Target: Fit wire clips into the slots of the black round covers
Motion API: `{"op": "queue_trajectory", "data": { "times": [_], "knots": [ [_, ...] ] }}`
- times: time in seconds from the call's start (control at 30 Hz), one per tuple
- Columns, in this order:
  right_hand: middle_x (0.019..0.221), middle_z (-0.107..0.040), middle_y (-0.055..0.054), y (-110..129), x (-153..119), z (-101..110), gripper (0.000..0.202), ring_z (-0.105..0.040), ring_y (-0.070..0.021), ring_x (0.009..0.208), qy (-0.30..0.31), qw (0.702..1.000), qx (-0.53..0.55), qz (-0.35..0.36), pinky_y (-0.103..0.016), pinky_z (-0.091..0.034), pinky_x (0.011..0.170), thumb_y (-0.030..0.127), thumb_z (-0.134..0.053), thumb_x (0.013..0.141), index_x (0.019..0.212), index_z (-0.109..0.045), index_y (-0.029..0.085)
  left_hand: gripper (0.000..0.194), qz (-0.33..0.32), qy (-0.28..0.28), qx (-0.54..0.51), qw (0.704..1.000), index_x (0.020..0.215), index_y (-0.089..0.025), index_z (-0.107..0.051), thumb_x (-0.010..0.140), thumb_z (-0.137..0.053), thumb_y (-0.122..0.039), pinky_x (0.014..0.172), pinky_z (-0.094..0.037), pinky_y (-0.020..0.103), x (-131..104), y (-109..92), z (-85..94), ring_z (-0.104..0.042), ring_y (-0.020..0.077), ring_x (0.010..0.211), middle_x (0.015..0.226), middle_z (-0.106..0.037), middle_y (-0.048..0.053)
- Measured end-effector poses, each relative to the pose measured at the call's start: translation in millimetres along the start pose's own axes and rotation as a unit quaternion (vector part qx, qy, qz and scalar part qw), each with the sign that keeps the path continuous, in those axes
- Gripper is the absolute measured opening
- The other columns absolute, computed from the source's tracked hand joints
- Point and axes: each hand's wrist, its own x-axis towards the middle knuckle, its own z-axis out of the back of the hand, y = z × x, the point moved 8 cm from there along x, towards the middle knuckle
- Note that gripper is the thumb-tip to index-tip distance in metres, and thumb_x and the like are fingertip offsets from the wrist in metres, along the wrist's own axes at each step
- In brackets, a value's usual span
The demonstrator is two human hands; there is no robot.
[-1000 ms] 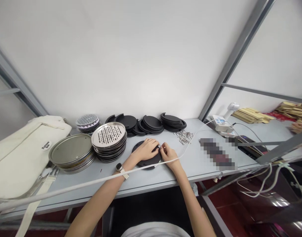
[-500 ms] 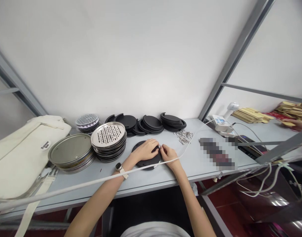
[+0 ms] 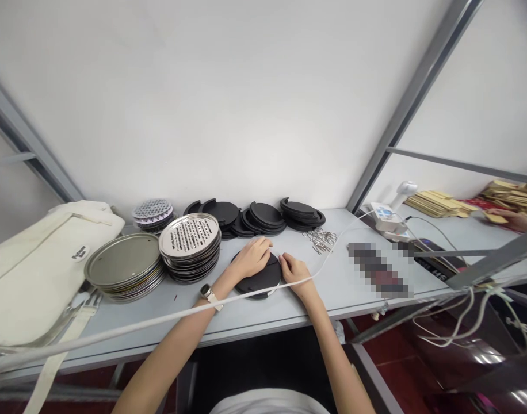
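Observation:
A round black disc (image 3: 260, 280) lies flat on the grey table in front of me, with a notch line near its upper right. My left hand (image 3: 251, 257) is closed over the far left edge of this disc, fingers bent and thumb towards the right. At the disc's right edge, my right hand (image 3: 293, 269) pinches a small shiny metal hook (image 3: 279, 257), mostly hidden by the fingertips. Past my right hand, a loose pile of similar metal hooks (image 3: 320, 240) is spread on the table.
Black discs (image 3: 266, 214) are stacked along the wall. To the left stand perforated metal plates (image 3: 190, 237), plain round plates (image 3: 123, 261) and a white bag (image 3: 39, 270). A white cable (image 3: 160, 323) crosses before my forearms. At right are a scanner (image 3: 404, 192) and another person's hand (image 3: 516, 221).
My left hand has drawn back a little to the upper left, away from my right fingertips, uncovering more of the disc. My right hand stays almost in place.

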Motion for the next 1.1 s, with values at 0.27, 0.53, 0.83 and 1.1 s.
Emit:
{"op": "queue_trajectory", "data": {
  "times": [0.27,0.53,0.83,1.1],
  "knots": [
    [0.057,-0.055,-0.002,-5.9,2.4,-4.4,0.032,-0.049,-0.0148,0.052,0.008,1.000,-0.011,-0.006,-0.025,-0.025,0.054,0.034,-0.033,0.092,0.069,-0.051,0.021,0.019,0.022,0.007,0.071,0.997,0.088,-0.018,-0.056,0.091,-0.037,-0.018,0.081,-0.043,0.034,-1.2,12.7,-0.3,-0.055,0.0197,0.085,0.088,-0.058,0.006],
    [0.058,-0.055,-0.002,-3.5,1.7,-6.2,0.031,-0.051,-0.0152,0.054,0.026,0.999,-0.020,-0.004,-0.025,-0.026,0.055,0.032,-0.032,0.093,0.070,-0.050,0.021,0.016,-0.026,0.018,0.059,0.998,0.086,-0.018,-0.054,0.091,-0.038,-0.017,0.078,-0.043,0.032,-1.3,3.2,-5.9,-0.052,0.0189,0.084,0.087,-0.055,0.005],
    [0.057,-0.053,-0.001,-3.1,0.9,0.2,0.033,-0.047,-0.0142,0.052,-0.009,1.000,0.013,-0.003,-0.025,-0.028,0.055,0.035,-0.029,0.093,0.067,-0.044,0.021,0.016,-0.006,0.016,0.050,0.999,0.094,-0.017,-0.055,0.090,-0.039,-0.016,0.086,-0.041,0.036,0.1,2.9,4.6,-0.054,0.0201,0.091,0.095,-0.057,0.006],
    [0.060,-0.057,-0.002,-2.2,1.1,-7.1,0.031,-0.053,-0.0155,0.056,0.032,0.999,-0.001,0.006,-0.025,-0.029,0.056,0.032,-0.030,0.093,0.072,-0.049,0.021,0.068,0.010,0.146,-0.035,0.989,0.135,-0.028,-0.039,0.077,-0.062,-0.055,0.104,-0.032,0.044,-54.5,-9.4,28.7,-0.033,0.0290,0.129,0.137,-0.042,0.008]
  ]
}}
